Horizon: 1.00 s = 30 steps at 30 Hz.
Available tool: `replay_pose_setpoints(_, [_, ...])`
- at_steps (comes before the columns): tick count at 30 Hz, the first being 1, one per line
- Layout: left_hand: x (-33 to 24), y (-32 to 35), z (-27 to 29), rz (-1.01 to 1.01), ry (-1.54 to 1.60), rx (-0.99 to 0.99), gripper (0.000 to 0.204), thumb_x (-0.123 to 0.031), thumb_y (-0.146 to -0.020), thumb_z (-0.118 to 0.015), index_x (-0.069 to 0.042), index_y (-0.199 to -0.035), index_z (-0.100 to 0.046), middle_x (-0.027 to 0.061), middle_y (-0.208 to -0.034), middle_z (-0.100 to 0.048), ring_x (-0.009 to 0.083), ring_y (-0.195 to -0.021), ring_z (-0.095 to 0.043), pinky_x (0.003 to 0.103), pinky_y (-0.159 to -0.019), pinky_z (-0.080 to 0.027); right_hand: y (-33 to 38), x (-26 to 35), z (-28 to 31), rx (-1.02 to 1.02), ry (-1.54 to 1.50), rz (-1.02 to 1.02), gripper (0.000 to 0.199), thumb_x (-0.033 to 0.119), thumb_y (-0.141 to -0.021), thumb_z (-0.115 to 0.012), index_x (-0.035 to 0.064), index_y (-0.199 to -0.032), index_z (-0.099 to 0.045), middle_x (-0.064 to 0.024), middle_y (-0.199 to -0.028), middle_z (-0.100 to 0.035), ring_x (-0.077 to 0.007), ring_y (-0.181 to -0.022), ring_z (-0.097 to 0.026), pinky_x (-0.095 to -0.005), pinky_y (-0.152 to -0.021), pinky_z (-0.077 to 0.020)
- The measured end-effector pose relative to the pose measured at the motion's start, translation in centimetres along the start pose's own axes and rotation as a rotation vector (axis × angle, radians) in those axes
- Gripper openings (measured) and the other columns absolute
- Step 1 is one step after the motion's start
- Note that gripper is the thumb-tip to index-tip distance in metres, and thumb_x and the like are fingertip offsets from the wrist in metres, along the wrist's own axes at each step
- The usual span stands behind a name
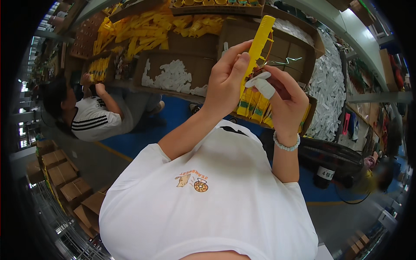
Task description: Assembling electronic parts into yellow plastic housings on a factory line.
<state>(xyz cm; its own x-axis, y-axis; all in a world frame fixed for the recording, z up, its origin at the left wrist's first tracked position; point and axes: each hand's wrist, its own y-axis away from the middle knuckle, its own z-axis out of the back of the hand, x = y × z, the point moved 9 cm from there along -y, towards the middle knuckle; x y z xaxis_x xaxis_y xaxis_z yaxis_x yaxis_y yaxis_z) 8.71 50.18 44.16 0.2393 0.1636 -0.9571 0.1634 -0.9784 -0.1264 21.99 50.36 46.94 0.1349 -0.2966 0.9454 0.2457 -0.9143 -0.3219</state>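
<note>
My left hand (227, 78) grips a long yellow plastic housing (262, 32), thumb on its near face, and holds it tilted above the boxes. A thin orange wire (270, 47) loops out along its right side. At the housing's lower end, my right hand (288, 99) has its fingers pinched together beside small dark parts and wires. White coverings or pieces (265, 88) show at its thumb and fingertips; whether they are worn or held I cannot tell. Below the hands, several yellow housings (255, 106) stand in rows in a cardboard box.
Small white plastic parts (171, 76) lie in a shallow carton, left of my hands. Loose yellow parts (143, 32) heap behind it. White strips (327, 86) pile up at right. A green-white wire (292, 60) lies in the far box. Another person (97, 112) sits at left.
</note>
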Motion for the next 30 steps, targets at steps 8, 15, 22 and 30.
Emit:
replay_pose_setpoints(8, [-0.1,0.1,-1.2,-0.023,-0.102,0.028,0.039,-0.024,-0.099,-0.05,-0.004,-0.132,-0.05,0.0054,-0.092,-0.061,0.0073,-0.082,-0.058,0.022,-0.069,-0.047,-0.1,0.5,1.1,0.001,0.119,-0.018,0.026,-0.009,-0.083,-0.06,-0.0066,-0.108,-0.062,-0.013,-0.099,-0.065,-0.0191,-0.089,-0.067,-0.0279,-0.076,-0.0567])
replay_pose_setpoints(15, [-0.3,0.0,-1.6,-0.046,-0.047,0.027,0.038,-0.025,-0.1,-0.048,-0.003,-0.132,-0.047,0.0066,-0.094,-0.06,0.0081,-0.082,-0.058,0.022,-0.069,-0.048,0.2,-0.9,1.1,-0.049,-0.159,-0.038,0.025,-0.006,-0.087,-0.058,-0.0062,-0.113,-0.057,-0.0121,-0.102,-0.063,-0.0189,-0.093,-0.064,-0.0299,-0.077,-0.0575])
replay_pose_setpoints(22, [0.2,-0.1,-2.3,-0.056,-0.023,0.023,0.038,-0.026,-0.1,-0.048,-0.002,-0.13,-0.046,0.0067,-0.095,-0.06,0.0082,-0.082,-0.059,0.021,-0.068,-0.048,1.6,-0.1,2.2,-0.168,-0.027,0.062,0.025,-0.003,-0.089,-0.057,-0.0049,-0.114,-0.055,-0.0123,-0.103,-0.062,-0.0183,-0.093,-0.063,-0.0294,-0.076,-0.0569])
replay_pose_setpoints(30, [2.4,-0.6,-3.7,0.239,0.554,0.182,0.047,-0.039,-0.1,-0.043,-0.001,-0.126,-0.048,0.009,-0.091,-0.06,0.0084,-0.06,-0.054,0.019,-0.042,-0.042,1.9,-1.2,2.2,-0.096,-0.519,0.004,0.025,0.005,-0.091,-0.057,-0.0021,-0.115,-0.057,-0.0102,-0.105,-0.062,-0.0184,-0.092,-0.062,-0.0275,-0.073,-0.0513])
